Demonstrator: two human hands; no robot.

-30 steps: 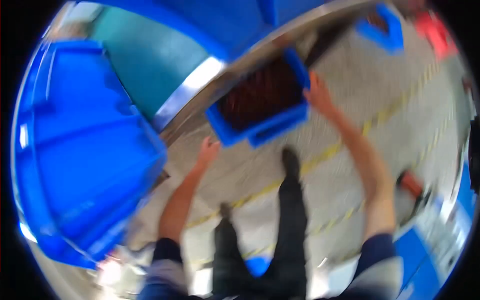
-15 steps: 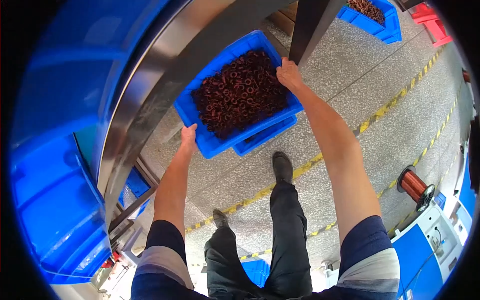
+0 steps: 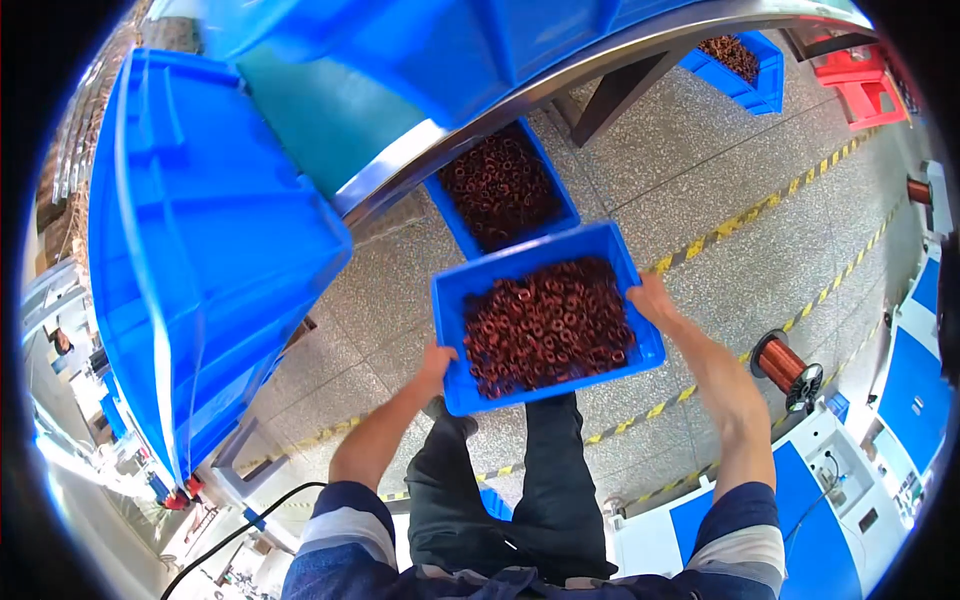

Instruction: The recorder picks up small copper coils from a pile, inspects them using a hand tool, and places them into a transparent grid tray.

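both the left hand and right hand grasp the blue bin of copper coil rings by opposite rims, so any tilt could spill rings onto the speckled floor.

Beneath us we see a speckled grey floor crossed by yellow-and-black striped tape, on which stand a blue crate of copper rings, a second such crate, a red crate and a spool of copper wire.
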